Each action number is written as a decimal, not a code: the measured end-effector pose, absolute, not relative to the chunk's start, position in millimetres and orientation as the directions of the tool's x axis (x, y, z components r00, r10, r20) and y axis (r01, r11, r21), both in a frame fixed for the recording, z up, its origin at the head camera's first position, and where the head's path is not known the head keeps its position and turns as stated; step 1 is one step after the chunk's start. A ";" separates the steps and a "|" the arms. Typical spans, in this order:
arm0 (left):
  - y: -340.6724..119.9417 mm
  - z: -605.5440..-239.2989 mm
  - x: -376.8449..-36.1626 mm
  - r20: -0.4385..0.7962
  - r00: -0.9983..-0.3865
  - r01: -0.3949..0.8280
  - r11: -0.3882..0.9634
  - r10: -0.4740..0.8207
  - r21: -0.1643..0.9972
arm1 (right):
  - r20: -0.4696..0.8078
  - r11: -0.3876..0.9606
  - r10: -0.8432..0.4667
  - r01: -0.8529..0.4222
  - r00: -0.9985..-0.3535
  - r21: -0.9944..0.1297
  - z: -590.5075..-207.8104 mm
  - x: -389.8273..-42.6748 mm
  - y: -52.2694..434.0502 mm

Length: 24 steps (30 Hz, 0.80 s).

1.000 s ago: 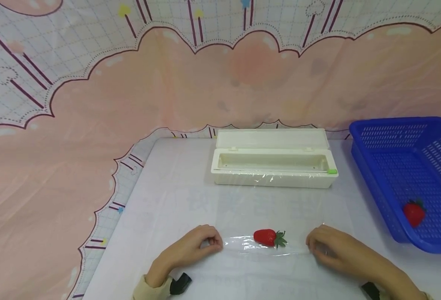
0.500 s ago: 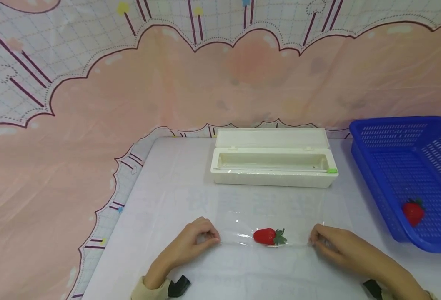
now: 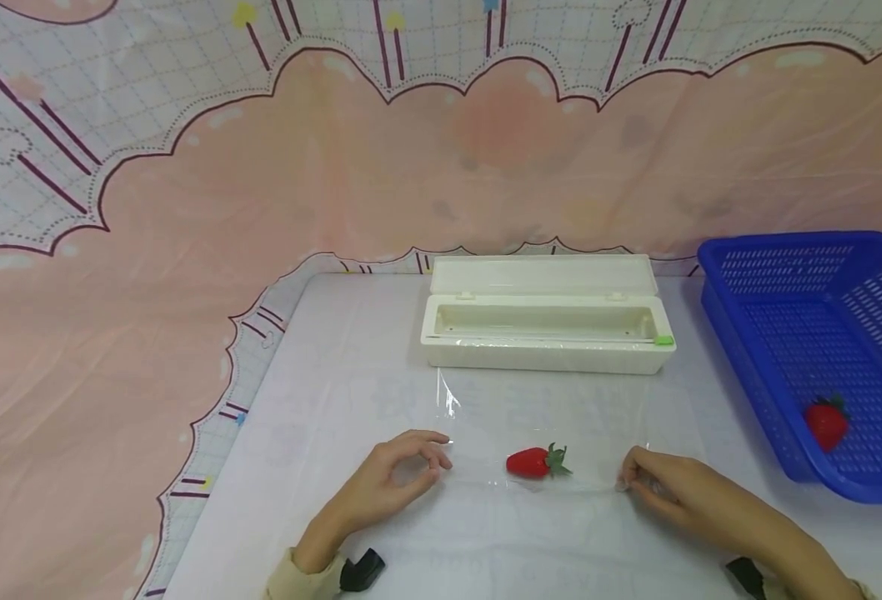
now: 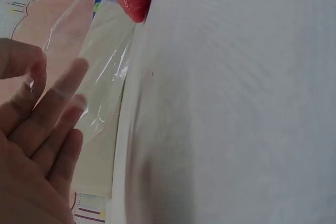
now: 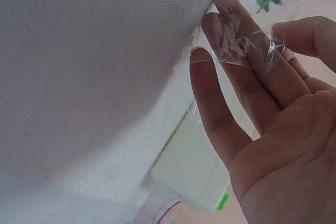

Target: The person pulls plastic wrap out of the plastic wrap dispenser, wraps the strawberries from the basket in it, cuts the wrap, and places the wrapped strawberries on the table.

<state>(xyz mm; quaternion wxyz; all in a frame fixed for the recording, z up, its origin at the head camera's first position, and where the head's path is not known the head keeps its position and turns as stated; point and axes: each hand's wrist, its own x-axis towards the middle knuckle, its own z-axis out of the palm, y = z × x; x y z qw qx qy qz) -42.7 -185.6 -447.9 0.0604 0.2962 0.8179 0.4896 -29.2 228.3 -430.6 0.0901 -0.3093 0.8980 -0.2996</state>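
A red strawberry (image 3: pixel 528 462) with green leaves lies on clear plastic wrap (image 3: pixel 486 475) between the two hands. To its left, the left hand (image 3: pixel 399 471) brings thumb and index finger together on the wrap's edge, its other fingers spread. A glint of film shows between those two fingertips in the left wrist view. On the other side, the right hand (image 3: pixel 674 487) pinches a crumpled corner of the wrap (image 5: pixel 233 40), which stretches across its fingers. Behind stands a white plastic wrap dispenser (image 3: pixel 546 357), lid raised, with film coming out toward the hands.
At the right stands a blue perforated basket (image 3: pixel 771 400) holding another strawberry (image 3: pixel 827 423). A white cloth (image 3: pixel 336 367) covers the table. Behind it hangs a patterned pink and white curtain (image 3: pixel 411 175). Black straps (image 3: pixel 362 571) sit at the wrists.
The left hand has moved slightly away from the person and lifted its outer fingers. The strawberry has shifted a little farther back and turned slightly. The wrap's near edge has risen and moved back.
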 end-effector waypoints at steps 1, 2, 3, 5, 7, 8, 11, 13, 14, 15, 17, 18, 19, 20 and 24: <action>-185.3 -447.6 -42.2 0.161 -0.822 0.398 0.350 0.546 0.848 | 0.031 0.626 -0.612 -0.508 -0.790 -0.592 -430.7 -29.2 228.3; -185.2 -447.3 -41.6 0.132 -0.827 0.372 0.355 0.547 0.858 | 0.041 0.621 -0.614 -0.515 -0.788 -0.590 -430.7 -29.3 228.3; -185.3 -447.1 -41.3 0.107 -0.829 0.350 0.361 0.548 0.864 | 0.045 0.618 -0.617 -0.519 -0.786 -0.591 -430.6 -29.4 228.4; -185.9 -447.3 -41.1 0.070 -0.831 0.320 0.372 0.551 0.871 | 0.043 0.618 -0.618 -0.519 -0.785 -0.591 -429.8 -30.0 228.8; -187.0 -448.2 -41.7 0.043 -0.835 0.301 0.390 0.549 0.870 | 0.032 0.627 -0.614 -0.512 -0.789 -0.588 -428.6 -30.6 229.3; -187.4 -448.5 -42.0 0.037 -0.836 0.299 0.399 0.547 0.867 | 0.033 0.630 -0.612 -0.512 -0.790 -0.584 -428.2 -30.9 229.4; -187.8 -449.5 -44.2 0.017 -0.849 0.290 0.438 0.529 0.851 | 0.031 0.644 -0.601 -0.508 -0.798 -0.572 -427.2 -32.5 228.9; -187.0 -449.9 -46.1 0.011 -0.857 0.290 0.467 0.514 0.835 | 0.042 0.648 -0.596 -0.511 -0.802 -0.565 -427.3 -34.1 228.1; -186.3 -450.0 -47.1 0.003 -0.862 0.283 0.476 0.508 0.833 | 0.047 0.644 -0.599 -0.516 -0.799 -0.565 -427.6 -35.4 227.8; -185.4 -450.3 -48.3 -0.007 -0.866 0.269 0.478 0.501 0.836 | 0.049 0.641 -0.600 -0.517 -0.798 -0.568 -427.7 -36.5 227.6; -182.7 -450.7 -50.7 -0.025 -0.873 0.246 0.483 0.487 0.840 | 0.062 0.632 -0.601 -0.521 -0.797 -0.574 -428.1 -38.7 227.3; -180.9 -450.7 -51.9 -0.037 -0.877 0.228 0.484 0.479 0.845 | 0.070 0.625 -0.603 -0.525 -0.795 -0.578 -428.4 -39.8 227.3; -179.1 -450.4 -53.1 -0.050 -0.882 0.209 0.484 0.468 0.850 | 0.075 0.617 -0.605 -0.527 -0.793 -0.584 -428.7 -41.2 227.2; -177.1 -449.9 -54.4 -0.063 -0.886 0.189 0.482 0.459 0.855 | 0.077 0.611 -0.607 -0.527 -0.791 -0.591 -428.9 -42.6 227.0; -170.0 -447.3 -58.1 -0.089 -0.908 0.154 0.525 0.409 0.837 | 0.056 0.611 -0.601 -0.503 -0.797 -0.611 -429.7 -47.6 225.4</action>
